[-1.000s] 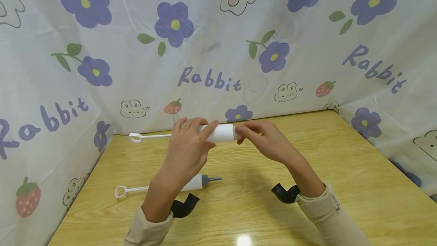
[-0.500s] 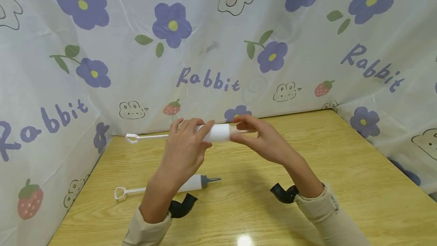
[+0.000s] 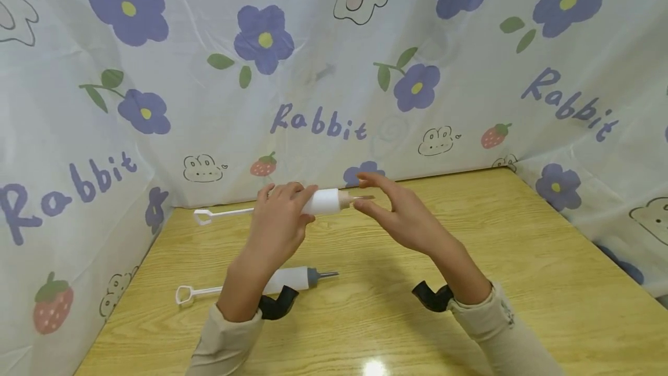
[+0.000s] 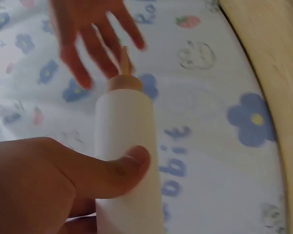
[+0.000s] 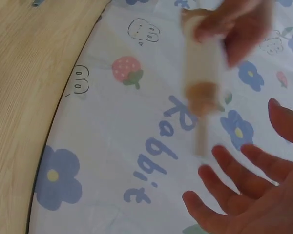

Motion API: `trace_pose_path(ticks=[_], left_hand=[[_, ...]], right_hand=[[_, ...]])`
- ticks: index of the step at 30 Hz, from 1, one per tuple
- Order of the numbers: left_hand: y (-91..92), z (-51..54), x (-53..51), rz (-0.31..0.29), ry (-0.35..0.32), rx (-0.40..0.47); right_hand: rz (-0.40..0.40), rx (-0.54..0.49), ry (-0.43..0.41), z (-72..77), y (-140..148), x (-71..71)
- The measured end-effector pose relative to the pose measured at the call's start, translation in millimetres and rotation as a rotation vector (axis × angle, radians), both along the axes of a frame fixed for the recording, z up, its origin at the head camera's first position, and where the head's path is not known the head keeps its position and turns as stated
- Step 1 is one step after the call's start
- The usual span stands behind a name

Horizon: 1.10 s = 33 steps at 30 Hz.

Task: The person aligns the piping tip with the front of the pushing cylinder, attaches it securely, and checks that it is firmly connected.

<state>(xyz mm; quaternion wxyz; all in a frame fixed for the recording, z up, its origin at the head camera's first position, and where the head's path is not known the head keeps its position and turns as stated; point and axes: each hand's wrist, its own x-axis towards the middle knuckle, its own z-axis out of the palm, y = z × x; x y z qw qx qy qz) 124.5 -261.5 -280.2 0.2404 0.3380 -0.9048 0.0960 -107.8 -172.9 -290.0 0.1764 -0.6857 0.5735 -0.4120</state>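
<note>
My left hand (image 3: 276, 216) grips the white barrel of a hand pump (image 3: 325, 201), held level above the table. The pump's rod with a white loop handle (image 3: 203, 216) sticks out to the left. At its right end sits a beige cap with a thin nozzle (image 3: 360, 197). In the left wrist view, the thumb lies across the white barrel (image 4: 126, 126). My right hand (image 3: 402, 213) is spread around the nozzle's end, apparently without touching it; the right wrist view shows the fingers (image 5: 239, 183) apart and holding nothing. A second white pump (image 3: 289, 280) with a grey cap lies below, partly hidden by the left forearm.
The wooden table (image 3: 365, 318) extends under both hands. A printed cloth (image 3: 323, 74) with flowers and lettering hangs behind it and along both sides. Black curved pieces (image 3: 279, 303) sit at both wrists.
My right hand has let go of the beige cap and spread its fingers, baring the cap and nozzle. The left hand has moved the pump slightly left.
</note>
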Motion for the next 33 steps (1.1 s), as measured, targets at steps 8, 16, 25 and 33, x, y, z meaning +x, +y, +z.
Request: trace_pose_path(ticks=[8, 16, 25, 33], left_hand=[[-54.2, -47.8, 12.8, 0.173, -0.216, 0.333], [-75.2, -75.8, 19.7, 0.229, -0.314, 0.483], [-80.6, -79.6, 18.3, 0.262, -0.344, 0.537], [-77.3, -79.3, 14.9, 0.244, -0.319, 0.552]], right_hand=[[0.025, 0.041, -0.007, -0.9, 3, -1.7], [0.054, 0.065, 0.009, 0.4, 7, -2.7], [0.061, 0.082, 0.011, -1.1, 11, -7.6], [0.063, 0.087, 0.008, -5.8, 10, -9.1]])
